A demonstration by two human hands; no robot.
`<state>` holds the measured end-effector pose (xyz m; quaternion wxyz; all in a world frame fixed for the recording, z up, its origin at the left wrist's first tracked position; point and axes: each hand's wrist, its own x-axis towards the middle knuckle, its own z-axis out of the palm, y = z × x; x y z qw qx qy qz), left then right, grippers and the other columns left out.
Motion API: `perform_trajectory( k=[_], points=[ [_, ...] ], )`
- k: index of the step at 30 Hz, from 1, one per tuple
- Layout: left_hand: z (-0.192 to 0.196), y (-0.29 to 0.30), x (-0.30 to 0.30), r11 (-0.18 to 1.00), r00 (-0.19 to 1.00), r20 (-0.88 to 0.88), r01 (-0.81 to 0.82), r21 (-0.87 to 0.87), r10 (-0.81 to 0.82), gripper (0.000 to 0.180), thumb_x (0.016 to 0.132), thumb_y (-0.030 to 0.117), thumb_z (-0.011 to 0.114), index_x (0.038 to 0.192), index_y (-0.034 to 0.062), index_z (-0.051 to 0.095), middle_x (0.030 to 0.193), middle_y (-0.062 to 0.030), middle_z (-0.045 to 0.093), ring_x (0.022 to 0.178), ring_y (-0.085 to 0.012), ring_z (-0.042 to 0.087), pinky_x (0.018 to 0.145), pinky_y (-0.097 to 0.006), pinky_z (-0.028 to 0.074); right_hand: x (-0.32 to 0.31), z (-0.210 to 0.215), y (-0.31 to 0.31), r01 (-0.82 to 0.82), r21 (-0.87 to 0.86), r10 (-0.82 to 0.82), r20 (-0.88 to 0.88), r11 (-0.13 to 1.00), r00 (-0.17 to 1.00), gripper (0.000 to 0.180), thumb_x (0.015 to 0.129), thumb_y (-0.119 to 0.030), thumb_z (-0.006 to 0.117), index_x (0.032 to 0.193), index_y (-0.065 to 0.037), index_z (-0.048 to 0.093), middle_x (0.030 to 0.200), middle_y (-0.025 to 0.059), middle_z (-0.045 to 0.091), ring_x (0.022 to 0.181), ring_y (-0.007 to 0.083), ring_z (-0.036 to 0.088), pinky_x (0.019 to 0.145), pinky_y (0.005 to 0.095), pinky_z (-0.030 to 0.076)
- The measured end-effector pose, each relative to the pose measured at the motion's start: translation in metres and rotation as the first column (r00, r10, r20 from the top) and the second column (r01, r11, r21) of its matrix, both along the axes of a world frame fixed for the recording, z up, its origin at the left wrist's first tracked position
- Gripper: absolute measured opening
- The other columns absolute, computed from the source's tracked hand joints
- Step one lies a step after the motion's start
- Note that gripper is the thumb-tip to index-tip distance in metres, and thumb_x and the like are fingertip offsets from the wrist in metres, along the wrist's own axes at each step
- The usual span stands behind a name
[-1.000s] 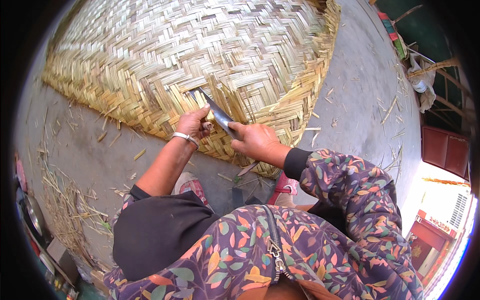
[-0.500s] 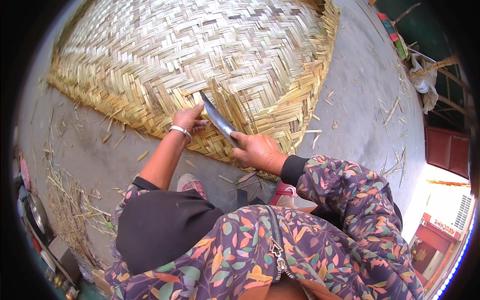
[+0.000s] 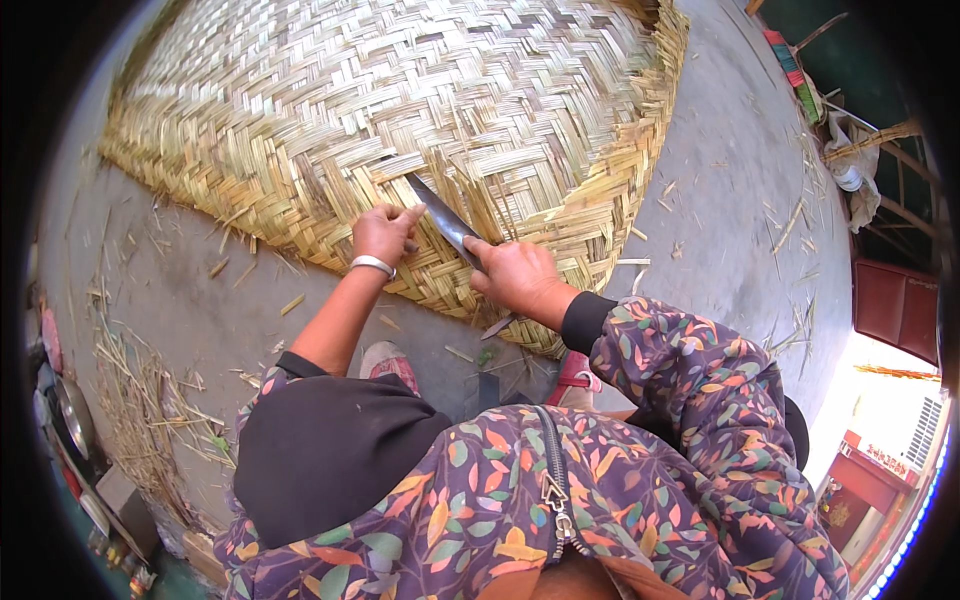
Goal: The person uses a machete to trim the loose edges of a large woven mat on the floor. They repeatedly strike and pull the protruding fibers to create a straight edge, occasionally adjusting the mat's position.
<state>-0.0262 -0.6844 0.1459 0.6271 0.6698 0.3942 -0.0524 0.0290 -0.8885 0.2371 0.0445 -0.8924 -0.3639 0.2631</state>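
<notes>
A large woven mat [image 3: 400, 110] of pale, flat plant strips lies on the floor in front of me, its yellower folded edge toward me. My right hand [image 3: 522, 280] is closed around the handle end of a knife with a dark, slightly curved blade [image 3: 444, 217]. The blade rests low over the mat near its front corner, tip pointing up and left. Beside the tip, my left hand [image 3: 382, 236], with a white bracelet at the wrist, is closed at the mat's edge, its index finger toward the blade. Whatever its fingers pinch is hidden. Raised strips [image 3: 465, 195] stand just right of the blade.
Loose straw [image 3: 160, 410] is heaped on the grey floor at the left, and cut bits are scattered around the mat. My shoes [image 3: 390, 365] stand close to its near edge. A metal pan [image 3: 75, 418] is at the far left; a dark red panel [image 3: 897, 308] is at the right.
My left hand has shifted slightly up, its fingers drawn closer together beside the blade. The knife, still in my right hand, has moved a little up and right in view.
</notes>
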Motion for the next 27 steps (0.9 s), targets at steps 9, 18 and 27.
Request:
perform_trajectory(
  k=[9, 18, 27],
  points=[
    [-0.014, -0.009, -0.008, 0.753, 0.943, -0.166, 0.329, 0.570, -0.287, 0.038, 0.080, 0.038, 0.079, 0.077, 0.0038, 0.063, 0.063, -0.0125, 0.064, 0.058, -0.0232, 0.063, 0.057, -0.038, 0.049, 0.007, 0.058, -0.042, -0.180, -0.182, 0.169, -0.076, 0.967, 0.983, 0.034, 0.082, -0.026, 0.058, 0.113, -0.013, 0.062, 0.074, 0.0152, 0.068, 0.070, 0.0350, 0.068, 0.061, 0.0496, 0.052],
    [-0.014, -0.024, 0.020, 0.983, 0.966, 0.259, 0.046, -0.175, 0.001, 0.026, 0.092, 0.016, 0.065, 0.113, 0.0005, 0.060, 0.103, -0.0104, 0.068, 0.065, -0.0150, 0.067, 0.055, -0.026, 0.055, 0.038, 0.127, -0.095, 0.167, 0.078, -0.115, -0.446, 0.983, 0.888, 0.051, 0.087, -0.011, 0.066, 0.137, -0.014, 0.055, 0.066, -0.0033, 0.046, 0.061, 0.0041, 0.041, 0.054, 0.0252, 0.038],
    [0.001, -0.023, 0.009, 0.796, 0.996, 0.041, 0.087, -0.599, -0.078, 0.017, 0.091, 0.019, 0.071, 0.099, 0.0068, 0.062, 0.076, -0.0025, 0.065, 0.058, -0.0119, 0.064, 0.047, -0.025, 0.053, 0.023, 0.113, -0.068, 0.294, 0.031, -0.164, -0.772, 0.955, 0.614, 0.053, 0.088, -0.016, 0.068, 0.139, -0.010, 0.055, 0.077, -0.0048, 0.054, 0.069, 0.0048, 0.046, 0.060, 0.0254, 0.041]
  ],
)
